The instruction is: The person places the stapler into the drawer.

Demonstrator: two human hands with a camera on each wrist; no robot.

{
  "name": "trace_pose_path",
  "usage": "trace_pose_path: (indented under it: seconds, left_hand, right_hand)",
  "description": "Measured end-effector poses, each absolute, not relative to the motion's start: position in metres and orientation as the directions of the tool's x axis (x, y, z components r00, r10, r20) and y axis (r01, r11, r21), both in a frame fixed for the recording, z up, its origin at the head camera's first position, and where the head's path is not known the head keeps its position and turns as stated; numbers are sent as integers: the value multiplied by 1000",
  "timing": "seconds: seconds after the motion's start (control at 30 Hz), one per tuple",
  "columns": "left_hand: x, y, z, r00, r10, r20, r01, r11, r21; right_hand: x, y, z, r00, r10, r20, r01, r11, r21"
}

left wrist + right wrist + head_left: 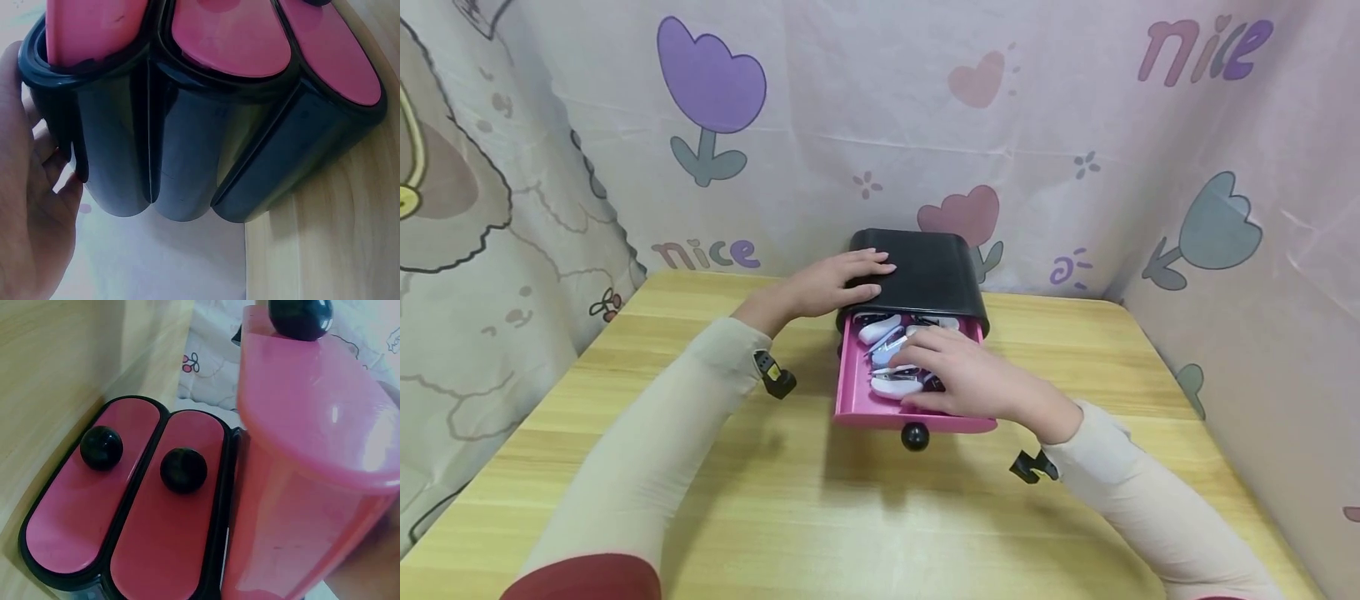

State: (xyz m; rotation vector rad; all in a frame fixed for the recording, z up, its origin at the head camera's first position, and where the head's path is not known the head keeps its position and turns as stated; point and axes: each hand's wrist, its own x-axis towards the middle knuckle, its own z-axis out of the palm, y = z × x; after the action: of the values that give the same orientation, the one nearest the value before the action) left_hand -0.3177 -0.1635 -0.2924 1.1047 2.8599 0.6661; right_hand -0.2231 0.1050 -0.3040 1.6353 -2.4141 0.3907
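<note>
A black cabinet point(925, 271) stands on the table, its top pink drawer point(853, 392) pulled out toward me. My left hand point(835, 285) rests on the cabinet's top with fingers extended; the left wrist view shows it along the cabinet's side. Over the drawer is my right hand point(966, 375), fingers and thumb spread and reaching down among the contents. Several small white and blue items lie inside, including a white rounded one point(897, 387) between thumb and fingers; their kind is unclear. The right hand covers part of them.
Below the open drawer, the right wrist view shows two closed pink drawers point(169, 531) with round black knobs point(183, 470). The wooden table point(760, 517) extends around the cabinet. A patterned curtain point(850, 108) hangs behind and at both sides.
</note>
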Motion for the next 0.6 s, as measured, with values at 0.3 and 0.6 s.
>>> trace_pose_path:
  seconds: [0.3, 0.6]
  left_hand:
    - [-316, -163, -289, -757, 637, 148, 637, 670, 380]
    - [-318, -163, -294, -754, 641, 144, 640, 667, 381]
  right_hand:
    - [-210, 117, -294, -394, -850, 350, -919, 353, -177]
    - [-188, 137, -288, -489, -821, 296, -865, 411, -288]
